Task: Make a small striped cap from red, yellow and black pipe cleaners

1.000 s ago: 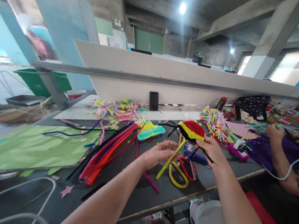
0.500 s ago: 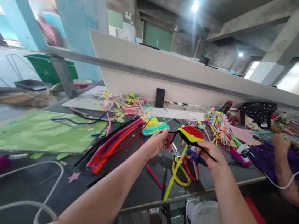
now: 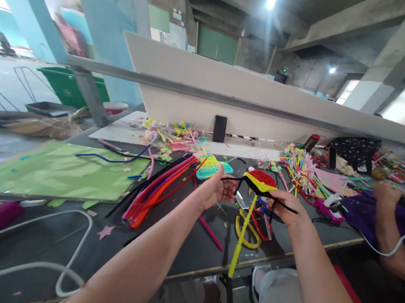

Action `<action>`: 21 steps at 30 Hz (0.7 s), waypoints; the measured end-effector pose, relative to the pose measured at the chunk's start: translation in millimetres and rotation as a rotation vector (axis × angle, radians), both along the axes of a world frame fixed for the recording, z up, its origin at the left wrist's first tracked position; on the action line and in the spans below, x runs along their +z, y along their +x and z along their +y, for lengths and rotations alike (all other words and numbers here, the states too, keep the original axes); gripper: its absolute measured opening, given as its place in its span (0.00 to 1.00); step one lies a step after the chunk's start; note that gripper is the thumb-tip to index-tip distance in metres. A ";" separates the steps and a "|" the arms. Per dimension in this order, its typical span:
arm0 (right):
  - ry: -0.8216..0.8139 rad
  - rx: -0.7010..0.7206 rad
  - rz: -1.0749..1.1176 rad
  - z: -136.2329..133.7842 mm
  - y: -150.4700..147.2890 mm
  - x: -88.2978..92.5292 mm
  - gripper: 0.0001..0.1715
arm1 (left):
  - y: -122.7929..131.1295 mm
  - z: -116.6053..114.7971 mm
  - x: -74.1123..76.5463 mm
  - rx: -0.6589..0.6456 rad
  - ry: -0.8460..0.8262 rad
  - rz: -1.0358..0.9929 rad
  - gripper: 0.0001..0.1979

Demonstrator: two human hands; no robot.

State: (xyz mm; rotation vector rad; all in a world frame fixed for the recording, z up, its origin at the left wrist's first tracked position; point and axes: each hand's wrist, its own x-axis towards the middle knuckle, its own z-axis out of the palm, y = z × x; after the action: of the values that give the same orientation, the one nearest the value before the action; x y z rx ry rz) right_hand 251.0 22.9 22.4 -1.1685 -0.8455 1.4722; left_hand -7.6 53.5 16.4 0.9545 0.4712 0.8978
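My right hand (image 3: 288,208) grips a red, yellow and black pipe-cleaner craft (image 3: 260,180) held above the dark table (image 3: 185,251). A long yellow pipe cleaner (image 3: 241,240) hangs straight down from the craft. My left hand (image 3: 218,190) is at the craft's left side, fingers curled and touching a thin black pipe cleaner (image 3: 229,178) that sticks out from it. Below the hands lie looped yellow and red pipe cleaners (image 3: 252,226) on the table.
A bundle of long coloured pipe cleaners (image 3: 158,189) lies left of my hands beside a green sheet (image 3: 51,172). A teal and yellow craft (image 3: 212,167), a phone (image 3: 220,128) against the white board and scattered scraps lie behind. A co-worker's arm (image 3: 385,219) works at right. A white cable (image 3: 51,246) loops near left.
Both hands lifted the craft slightly; my left hand left the yellow pipe cleaner, which now hangs straight down, and moved up to the black strand at the craft's left side.
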 end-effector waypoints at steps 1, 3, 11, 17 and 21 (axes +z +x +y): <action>-0.002 0.006 -0.011 -0.3 -0.2 0.0 0.03 | -2.0 0.7 0.5 0.000 -0.016 0.010 0.35; -0.002 0.022 -0.041 -0.9 -1.6 -0.1 0.02 | -4.5 1.4 0.8 0.040 -0.035 0.063 0.33; 0.005 0.059 -0.133 -0.7 -10.2 -3.2 0.05 | -4.3 1.4 -2.5 0.029 0.065 0.257 0.18; 0.032 0.119 -0.143 -0.7 -8.7 -3.6 0.08 | -6.8 6.0 -5.9 0.050 0.137 0.259 0.15; 0.068 0.232 -0.179 -6.0 -4.3 -0.4 0.16 | -10.0 6.4 -2.1 0.046 0.160 0.261 0.13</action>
State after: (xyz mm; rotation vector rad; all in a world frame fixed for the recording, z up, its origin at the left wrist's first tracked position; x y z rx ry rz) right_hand 246.7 16.9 22.0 -1.1947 -1.1783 1.5265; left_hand -17.6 59.9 14.2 1.2194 0.6520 0.8651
